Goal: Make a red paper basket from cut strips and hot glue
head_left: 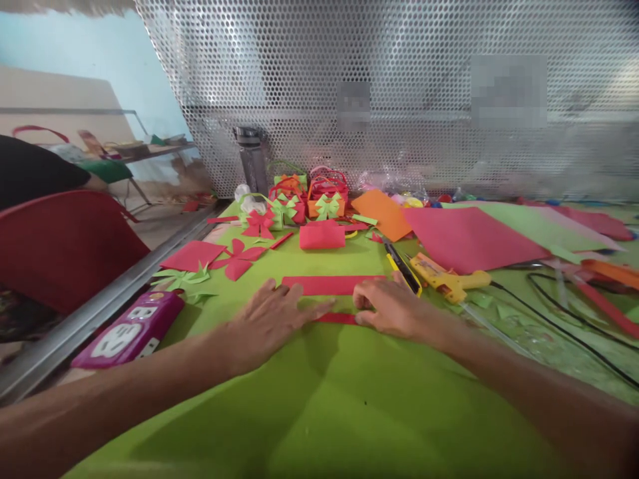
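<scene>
A wide red paper strip (327, 286) lies crosswise in front of me, with a narrow red paper strip (337, 319) nearer to me. My left hand (272, 318) rests flat with fingers apart; its fingertips reach the left end of the wide strip and its thumb stretches toward the narrow one. My right hand (387, 306) has curled fingers, with thumb and fingertips closed at the narrow strip's right end. Just beyond the strips sits a folded red paper piece (322, 236). By my right hand lie a yellow-black utility knife (403, 267) and a yellow glue gun (446, 279).
Several small paper baskets (327, 199) with bows stand at the back beside a grey bottle (253, 159). Red paper petals (238, 258) and a purple power strip (132, 329) lie left. Red sheets (474, 239), an orange sheet (383, 214) and a black cord (564, 362) lie right.
</scene>
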Available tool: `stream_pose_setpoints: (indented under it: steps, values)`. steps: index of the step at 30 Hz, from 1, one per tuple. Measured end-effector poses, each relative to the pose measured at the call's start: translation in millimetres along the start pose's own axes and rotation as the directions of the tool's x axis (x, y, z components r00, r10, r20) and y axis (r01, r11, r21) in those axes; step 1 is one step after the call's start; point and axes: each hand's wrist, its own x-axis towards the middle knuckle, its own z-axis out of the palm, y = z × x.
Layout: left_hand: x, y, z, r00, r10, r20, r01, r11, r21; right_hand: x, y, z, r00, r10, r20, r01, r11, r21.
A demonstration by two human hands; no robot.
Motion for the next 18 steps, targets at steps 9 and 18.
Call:
stream_pose_setpoints:
  steps: [9,18]
  values:
    - [8,6,-19.3,0.969,0.197,0.145,-0.218,0.965,0.143,-4,4,6,0.998,-0.022,-0.057,0.025,0.998,0.049]
    - [11,-7,-7.5,0.956,0.290,0.034,-0.292,0.951,0.105,-5,4,6,0.998,-0.028,-0.062,0.031,0.998,0.052]
